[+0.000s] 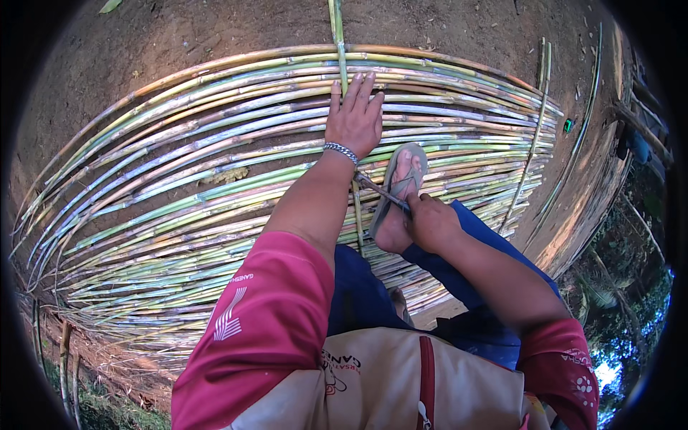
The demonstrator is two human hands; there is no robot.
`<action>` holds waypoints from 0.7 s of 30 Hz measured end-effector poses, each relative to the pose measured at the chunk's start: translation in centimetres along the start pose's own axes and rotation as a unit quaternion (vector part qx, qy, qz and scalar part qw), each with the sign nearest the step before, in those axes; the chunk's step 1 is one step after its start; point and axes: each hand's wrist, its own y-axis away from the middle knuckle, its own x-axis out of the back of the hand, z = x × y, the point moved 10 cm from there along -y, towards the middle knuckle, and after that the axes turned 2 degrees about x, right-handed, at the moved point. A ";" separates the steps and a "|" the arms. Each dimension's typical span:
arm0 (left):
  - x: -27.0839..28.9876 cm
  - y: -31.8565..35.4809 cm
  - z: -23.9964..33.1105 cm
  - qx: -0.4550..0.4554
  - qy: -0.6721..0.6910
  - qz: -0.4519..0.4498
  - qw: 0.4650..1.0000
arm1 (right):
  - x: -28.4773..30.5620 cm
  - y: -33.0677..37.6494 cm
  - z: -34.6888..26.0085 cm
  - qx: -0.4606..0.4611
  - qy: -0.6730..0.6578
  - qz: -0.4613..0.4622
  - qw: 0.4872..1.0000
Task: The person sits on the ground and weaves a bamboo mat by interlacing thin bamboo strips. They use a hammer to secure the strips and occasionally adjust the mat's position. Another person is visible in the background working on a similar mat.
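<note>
Fingers [356,84] of the left hand [354,123] are spread and unclenched, the palm turned down, and the hand appears to be rested on a jointed green crosspole [340,39] at twelve o'clock and on the canes around it. By the clenched fingers of the right hand [430,221], at three o'clock, a hand tool [383,192] is grasped; its slim dark shaft is aimed toward ten o'clock, its far end is seen just below the left wrist, and its exact kind cannot be told. The left wrist is circled by a metal chain bracelet [341,151].

Between the two hands, toward two o'clock, the canes are stood upon by a foot [410,170] in a grey flip-flop [381,216]. Beneath hands and foot, jointed canes [272,132] in green, yellow and purplish tones are laid side by side, stretched from nine to three o'clock. They are crossed under the left forearm by the crosspole, and at two o'clock by a thinner pole [531,147]. Beyond that pole, a small green object [568,125] is seen on bare soil [473,25]. Farther out, wooden posts [64,358] are set at eight o'clock, and foliage [631,315] is seen at four.
</note>
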 end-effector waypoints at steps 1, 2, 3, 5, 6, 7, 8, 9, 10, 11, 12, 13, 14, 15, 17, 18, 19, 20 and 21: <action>0.1 0.1 0.0 0.001 0.000 -0.001 1.000 | -0.4 0.0 0.2 -0.009 -0.013 -0.008 1.000; 0.1 0.1 0.0 0.003 0.001 -0.002 1.000 | -0.7 0.0 0.5 -0.018 -0.026 -0.017 0.999; 0.2 0.0 -0.1 0.002 0.002 0.002 1.000 | -0.4 -0.2 0.5 -0.010 -0.027 -0.018 0.999; 0.2 -0.4 -0.1 0.002 0.004 0.009 1.000 | 0.6 -0.5 0.6 0.006 -0.030 -0.022 0.999; 0.2 -0.2 0.0 0.002 0.004 0.010 1.000 | 0.4 -0.6 0.2 0.016 -0.056 -0.060 0.996; 0.2 -0.2 0.1 0.000 0.006 0.013 1.000 | 0.6 -0.5 -0.3 0.022 -0.081 -0.096 0.992; 0.2 -0.3 0.2 -0.001 0.008 0.017 1.000 | 0.8 -0.3 -0.7 0.029 -0.106 -0.132 0.985; 0.3 -0.2 0.1 0.000 0.007 0.017 1.000 | 0.3 0.1 -1.4 0.017 -0.229 -0.196 0.953; 0.4 -0.2 0.0 0.001 0.007 0.018 1.000 | 0.0 0.7 -2.3 0.005 -0.347 -0.256 0.902; 0.4 -0.1 -0.1 0.001 0.007 0.019 1.000 | -0.3 1.4 -3.5 -0.008 -0.458 -0.310 0.833; 0.5 -0.1 -0.1 -0.001 0.007 0.021 1.000 | 0.0 1.4 -3.3 -0.016 -0.442 -0.280 0.852; 0.5 -0.1 0.0 -0.003 0.008 0.023 1.000 | 0.2 1.8 -3.2 -0.025 -0.425 -0.249 0.870; 0.5 -0.1 0.1 -0.005 0.010 0.025 1.000 | 0.3 2.0 -3.0 -0.034 -0.408 -0.217 0.886; 0.5 -0.1 0.1 -0.006 0.008 0.027 1.000 | 0.7 1.7 -2.8 -0.021 -0.343 -0.167 0.924; 0.5 -0.1 0.1 -0.010 0.007 0.032 0.999 | 1.7 1.2 -2.6 0.004 -0.206 -0.063 0.976; 0.4 0.0 0.0 -0.006 0.011 0.024 1.000 | 2.6 1.8 -3.0 0.020 -0.135 -0.046 0.990; 0.5 -0.1 -0.1 -0.004 0.009 0.024 1.000 | 3.9 2.4 -3.6 0.039 -0.063 -0.027 0.997; 0.5 -0.1 -0.3 -0.003 0.007 0.024 1.000 | 4.9 2.7 -4.1 0.058 0.009 -0.007 0.998; 0.5 -0.1 -0.1 -0.002 0.009 0.023 1.000 | 4.9 2.7 -4.1 0.064 0.070 -0.001 0.995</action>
